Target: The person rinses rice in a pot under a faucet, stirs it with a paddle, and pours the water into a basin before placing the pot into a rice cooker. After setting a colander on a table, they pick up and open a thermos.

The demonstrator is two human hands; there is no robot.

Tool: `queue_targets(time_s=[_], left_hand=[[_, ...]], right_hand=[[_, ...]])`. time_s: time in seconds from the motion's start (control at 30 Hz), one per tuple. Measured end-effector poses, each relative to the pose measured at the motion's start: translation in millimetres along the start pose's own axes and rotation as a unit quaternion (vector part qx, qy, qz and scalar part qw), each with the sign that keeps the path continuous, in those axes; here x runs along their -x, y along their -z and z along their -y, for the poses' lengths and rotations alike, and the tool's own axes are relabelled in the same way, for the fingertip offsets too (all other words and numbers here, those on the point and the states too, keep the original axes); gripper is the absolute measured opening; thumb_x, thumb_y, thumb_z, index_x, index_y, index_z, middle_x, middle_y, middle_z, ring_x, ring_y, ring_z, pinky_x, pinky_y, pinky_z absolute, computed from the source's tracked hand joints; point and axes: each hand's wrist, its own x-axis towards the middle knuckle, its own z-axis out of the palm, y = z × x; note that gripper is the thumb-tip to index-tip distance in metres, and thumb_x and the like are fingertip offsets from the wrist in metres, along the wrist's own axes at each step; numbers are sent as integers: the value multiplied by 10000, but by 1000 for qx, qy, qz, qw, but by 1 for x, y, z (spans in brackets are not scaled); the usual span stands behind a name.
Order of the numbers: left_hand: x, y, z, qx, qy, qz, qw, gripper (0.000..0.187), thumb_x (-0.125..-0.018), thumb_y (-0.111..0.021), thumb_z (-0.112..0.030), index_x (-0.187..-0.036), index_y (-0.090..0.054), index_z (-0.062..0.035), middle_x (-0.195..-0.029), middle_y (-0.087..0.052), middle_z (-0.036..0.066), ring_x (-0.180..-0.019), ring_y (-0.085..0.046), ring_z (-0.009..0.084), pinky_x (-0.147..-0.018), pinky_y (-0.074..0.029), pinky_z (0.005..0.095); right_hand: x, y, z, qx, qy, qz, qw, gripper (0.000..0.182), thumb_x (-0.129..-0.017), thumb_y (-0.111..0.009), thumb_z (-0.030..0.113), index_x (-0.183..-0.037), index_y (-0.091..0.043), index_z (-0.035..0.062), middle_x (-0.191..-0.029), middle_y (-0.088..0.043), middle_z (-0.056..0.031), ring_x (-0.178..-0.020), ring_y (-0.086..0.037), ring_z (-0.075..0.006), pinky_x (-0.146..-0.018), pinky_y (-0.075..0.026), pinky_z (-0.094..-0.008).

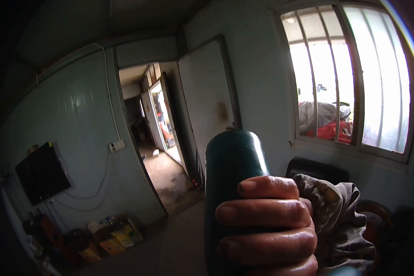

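My right hand (pixel 271 227) comes in from the right at the lower middle of the view, close to the camera. Its fingers are wrapped round a dark green bottle (pixel 232 156) with a smooth, rounded end pointing up and away. The bottle's lower part runs out of the frame, so its other end is hidden. My thumb does not show behind the fingers. A grey patterned sleeve (pixel 333 207) lies just right of the hand. My left hand is out of view.
An open doorway (pixel 154 138) leads to another room, with a white door (pixel 207 87) beside it. A barred window (pixel 345 78) is at the upper right. A dark screen (pixel 42 172) hangs on the left wall, above boxes (pixel 119 237). A dark chair back (pixel 317 169) stands below the window.
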Motion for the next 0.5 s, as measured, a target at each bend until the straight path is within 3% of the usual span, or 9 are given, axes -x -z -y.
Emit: queue_targets(time_s=[0.1, 0.2, 0.3, 0.4, 0.5], left_hand=[[17, -22, 7, -19, -5, -15, 1000, 666, -877, -488, -385, -1321, -248, 50, -1240, -453, 160, -1129, -472, 226, -947, -399, 348], [23, -42, -8, -50, -3, -23, 998, 669, -877, -489, -388, -1319, -249, 53, -1243, -453, 162, -1132, -472, 227, -950, -399, 349], [28, -72, -25, -79, -4, -33, 996, 672, -877, -489, -392, -1318, -250, 55, -1245, -452, 164, -1135, -472, 228, -952, -399, 350], [22, -96, -39, -71, -8, -49, 996, 675, -877, -490, -396, -1317, -252, 58, -1248, -452, 166, -1138, -472, 229, -954, -399, 350], [22, -117, -33, 30, -36, -66, 997, 717, -845, -485, -482, -1284, -311, 57, -1206, -474, 206, -1156, -450, 287, -981, -357, 404]], right_hand=[[26, 20, -24, -26, 88, 15, 996, 261, -767, -614, 257, -990, -583, 125, -917, -618, -71, -872, -604, -299, -779, -471, -455], [66, 52, -28, -128, -56, 180, 974, 224, -808, -584, 238, -942, -604, 60, -1017, -599, -119, -962, -576, -296, -827, -448, -422], [119, 94, -38, -279, -110, 365, 882, 299, -800, -588, 248, -1004, -578, 29, -1063, -575, -163, -982, -571, -285, -821, -451, -398], [140, 114, 4, -367, -366, 188, 834, 469, -719, -660, 134, -1090, -470, -82, -998, -509, -224, -957, -520, -370, -815, -399, -473], [179, 134, 19, -500, -499, 243, 664, 709, -648, -724, 146, -1221, -350, -44, -1132, -442, -214, -1036, -470, -373, -870, -385, -431]])
